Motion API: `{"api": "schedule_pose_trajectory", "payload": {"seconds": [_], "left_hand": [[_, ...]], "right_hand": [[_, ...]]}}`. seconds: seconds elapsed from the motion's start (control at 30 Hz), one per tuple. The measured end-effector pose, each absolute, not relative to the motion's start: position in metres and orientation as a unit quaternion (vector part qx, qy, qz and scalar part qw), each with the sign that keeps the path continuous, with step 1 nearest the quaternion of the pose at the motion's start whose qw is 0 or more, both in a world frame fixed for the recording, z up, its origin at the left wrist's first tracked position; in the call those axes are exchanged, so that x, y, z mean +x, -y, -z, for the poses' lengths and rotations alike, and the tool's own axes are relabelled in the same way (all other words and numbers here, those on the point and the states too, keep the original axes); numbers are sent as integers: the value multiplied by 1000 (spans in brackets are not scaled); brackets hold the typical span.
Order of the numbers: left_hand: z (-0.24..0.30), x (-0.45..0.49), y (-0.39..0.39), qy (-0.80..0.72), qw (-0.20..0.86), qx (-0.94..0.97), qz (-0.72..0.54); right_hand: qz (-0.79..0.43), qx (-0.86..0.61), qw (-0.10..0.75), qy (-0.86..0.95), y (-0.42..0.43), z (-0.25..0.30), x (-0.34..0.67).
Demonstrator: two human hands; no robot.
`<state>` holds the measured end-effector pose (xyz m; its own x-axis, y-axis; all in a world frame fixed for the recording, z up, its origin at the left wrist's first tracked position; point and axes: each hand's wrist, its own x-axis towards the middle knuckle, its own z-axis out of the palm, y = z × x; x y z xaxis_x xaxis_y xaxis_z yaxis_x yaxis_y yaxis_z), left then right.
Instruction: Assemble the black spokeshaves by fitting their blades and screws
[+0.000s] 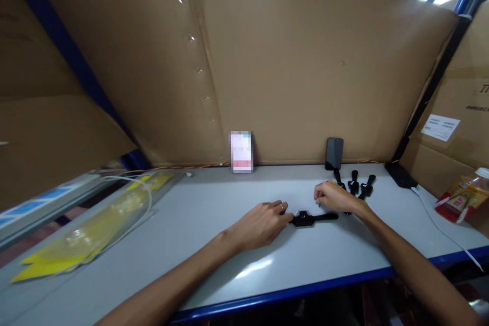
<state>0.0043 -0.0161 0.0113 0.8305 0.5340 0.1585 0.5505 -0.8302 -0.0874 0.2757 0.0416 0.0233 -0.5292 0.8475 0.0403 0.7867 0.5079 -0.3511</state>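
Bottle (468, 189) at right edge, yellowish inside; three black pieces (355, 183) beyond; left hand (263, 221) clamped on black part (311, 218); right hand (334, 196) pinched together.

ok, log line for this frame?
left hand: touching black flat plastic part | right hand: fingers curled above it | nearby: three black pieces on grey table

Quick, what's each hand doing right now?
Left hand: closed, fingertips gripping one end of the black watch-like part.
Right hand: fingers pinched shut; whether it holds anything cannot be told.
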Motion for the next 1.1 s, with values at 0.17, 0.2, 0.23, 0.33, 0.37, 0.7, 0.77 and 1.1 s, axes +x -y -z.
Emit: {"api": "schedule_pose_trajectory", "payload": {"seconds": [0.17,0.2,0.23,0.33,0.37,0.7,0.77,1.1], "left_hand": [[-12,4,17,287,60,-954,59],[-12,5,17,287,60,-954,58],[-12,5,17,287,60,-954,57],[-12,5,17,287,60,-954,55],[-12,5,17,288,62,-954,55],[-13,5,17,279,62,-956,72],[-13,5,17,281,64,-955,65],[-15,6,18,295,68,-952,39]], "right_hand": [[-158,-485,114,852,-47,-24,279],[-152,-489,112,851,-48,-24,281],[-145,-494,108,851,-49,-24,282],[-135,-513,83,844,-50,-25,287],[-133,-521,74,840,-50,-25,287],[-141,-553,42,820,-47,-23,280],[-165,-532,54,829,-51,-20,279],[-209,-488,14,848,-48,-26,286]]}}
